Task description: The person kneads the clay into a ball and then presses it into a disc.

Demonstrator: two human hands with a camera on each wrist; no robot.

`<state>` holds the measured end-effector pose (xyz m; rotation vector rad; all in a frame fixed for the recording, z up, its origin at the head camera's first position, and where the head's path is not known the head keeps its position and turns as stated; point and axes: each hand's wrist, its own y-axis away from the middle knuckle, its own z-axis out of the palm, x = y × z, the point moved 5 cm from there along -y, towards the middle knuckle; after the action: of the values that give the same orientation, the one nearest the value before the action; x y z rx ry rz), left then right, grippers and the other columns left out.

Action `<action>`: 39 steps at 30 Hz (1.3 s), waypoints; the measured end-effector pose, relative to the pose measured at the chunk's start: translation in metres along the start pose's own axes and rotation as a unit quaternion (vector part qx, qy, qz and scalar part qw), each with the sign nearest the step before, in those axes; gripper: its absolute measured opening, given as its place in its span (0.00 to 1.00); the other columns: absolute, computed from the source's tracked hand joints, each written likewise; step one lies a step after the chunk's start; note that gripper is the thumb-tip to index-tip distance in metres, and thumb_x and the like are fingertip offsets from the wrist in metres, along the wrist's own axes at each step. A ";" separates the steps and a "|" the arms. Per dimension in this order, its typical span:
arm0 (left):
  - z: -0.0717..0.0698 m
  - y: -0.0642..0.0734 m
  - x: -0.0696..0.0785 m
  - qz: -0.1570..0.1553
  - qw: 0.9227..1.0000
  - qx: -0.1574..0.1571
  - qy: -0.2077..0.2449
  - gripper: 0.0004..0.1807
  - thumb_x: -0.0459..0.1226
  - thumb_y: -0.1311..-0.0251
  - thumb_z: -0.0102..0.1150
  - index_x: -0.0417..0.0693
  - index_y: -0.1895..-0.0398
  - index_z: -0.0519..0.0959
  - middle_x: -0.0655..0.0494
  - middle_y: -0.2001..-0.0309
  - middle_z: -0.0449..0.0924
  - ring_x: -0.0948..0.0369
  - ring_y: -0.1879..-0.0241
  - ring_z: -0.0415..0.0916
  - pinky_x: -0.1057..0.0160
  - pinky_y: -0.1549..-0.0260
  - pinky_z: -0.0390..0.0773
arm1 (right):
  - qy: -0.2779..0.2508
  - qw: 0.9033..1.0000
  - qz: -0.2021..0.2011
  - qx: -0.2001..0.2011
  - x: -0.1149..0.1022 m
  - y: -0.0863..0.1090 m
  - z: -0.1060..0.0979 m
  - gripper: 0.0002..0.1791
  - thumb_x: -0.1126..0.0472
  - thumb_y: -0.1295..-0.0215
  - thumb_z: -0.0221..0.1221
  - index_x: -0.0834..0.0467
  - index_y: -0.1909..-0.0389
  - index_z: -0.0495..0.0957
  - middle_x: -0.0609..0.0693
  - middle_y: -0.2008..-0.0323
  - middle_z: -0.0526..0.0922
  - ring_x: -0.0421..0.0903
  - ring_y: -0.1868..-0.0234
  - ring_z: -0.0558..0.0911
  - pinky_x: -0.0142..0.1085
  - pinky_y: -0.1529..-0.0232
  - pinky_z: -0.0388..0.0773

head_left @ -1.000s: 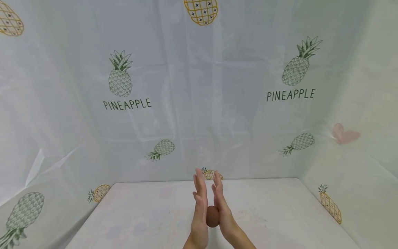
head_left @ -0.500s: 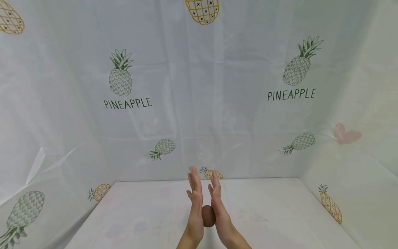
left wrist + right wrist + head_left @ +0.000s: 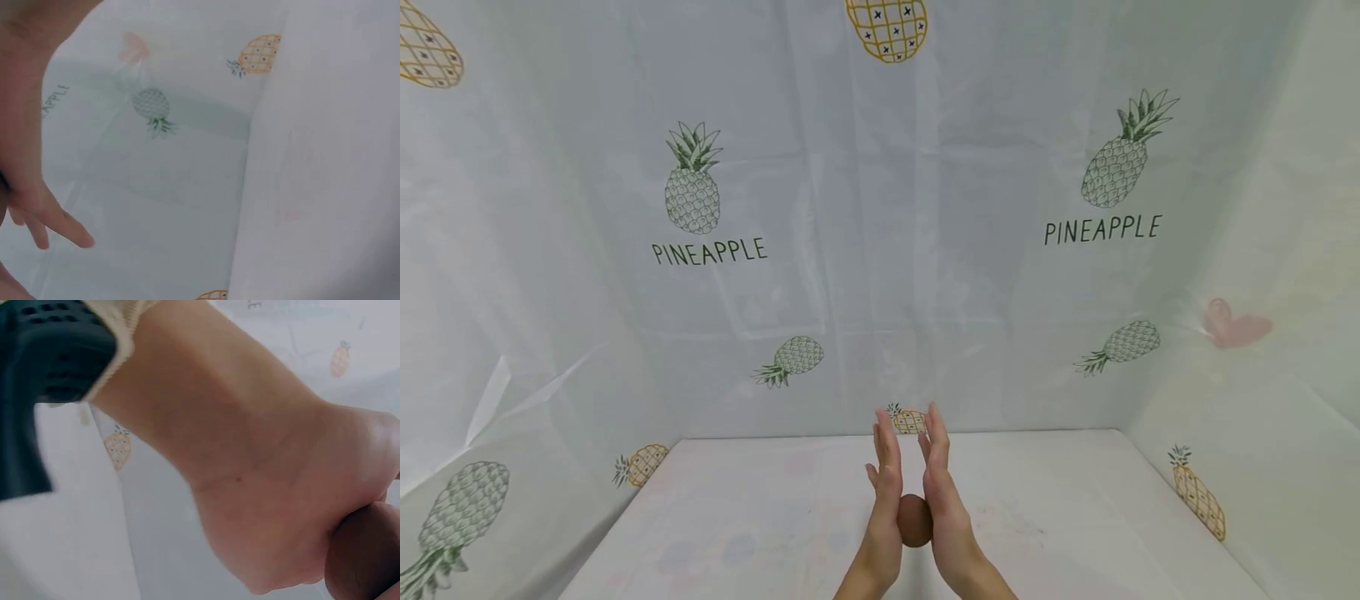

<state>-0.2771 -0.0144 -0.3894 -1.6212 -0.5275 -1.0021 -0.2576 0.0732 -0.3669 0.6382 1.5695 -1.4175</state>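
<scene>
A smooth brown ball (image 3: 915, 522), matte like modelling clay, sits between two facing palms in the head view. My left hand (image 3: 882, 512) presses it from the left side, and my right hand (image 3: 949, 521) from the right. Both hands point their extended fingers up and away, with a gap between the two sets of fingertips. In the right wrist view the ball (image 3: 364, 556) shows at the lower right corner against a palm, a small crease on its surface. The left wrist view has part of a hand along its left edge; the ball is hidden there.
Below the hands spreads a white tabletop (image 3: 737, 500) with faint stains. Pale sheeting (image 3: 880, 250) printed with pineapples hangs behind it and along both sides. A dark perforated device (image 3: 62, 356) sits by a beige cuff in the right wrist view.
Hands and ball shifted left together, then back right. The palms slide against each other: the right fingertips now stand slightly higher than the left, where earlier they were lower.
</scene>
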 end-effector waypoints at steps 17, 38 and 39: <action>0.033 0.012 0.015 0.013 0.997 -0.059 0.043 0.31 0.47 0.15 0.12 0.70 0.14 0.26 0.76 0.16 0.16 0.68 0.18 0.10 0.39 0.32 0.03 | -0.037 0.998 0.001 0.054 -0.009 -0.011 -0.037 0.30 0.40 0.14 0.21 0.25 0.15 0.32 0.40 0.15 0.29 0.53 0.15 0.27 0.73 0.27 0.17; 0.014 0.010 0.044 0.055 0.998 -0.012 0.025 0.32 0.48 0.17 0.06 0.69 0.14 0.25 0.71 0.15 0.15 0.63 0.19 0.05 0.30 0.33 0.06 | -0.063 0.993 0.084 -0.053 0.028 -0.009 -0.010 0.31 0.34 0.16 0.17 0.24 0.17 0.24 0.36 0.17 0.15 0.57 0.16 0.19 0.76 0.32 0.12; 0.010 0.009 0.045 0.064 0.998 -0.008 0.024 0.32 0.48 0.18 0.05 0.68 0.14 0.25 0.70 0.15 0.14 0.64 0.19 0.06 0.32 0.33 0.05 | -0.062 0.993 0.088 -0.056 0.030 -0.009 -0.007 0.31 0.34 0.16 0.18 0.24 0.17 0.25 0.36 0.17 0.16 0.59 0.16 0.20 0.76 0.32 0.13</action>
<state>-0.2426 -0.0146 -0.3574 -1.6200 -0.3797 -0.9484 -0.2805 0.0728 -0.3888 0.5954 1.4475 -1.2073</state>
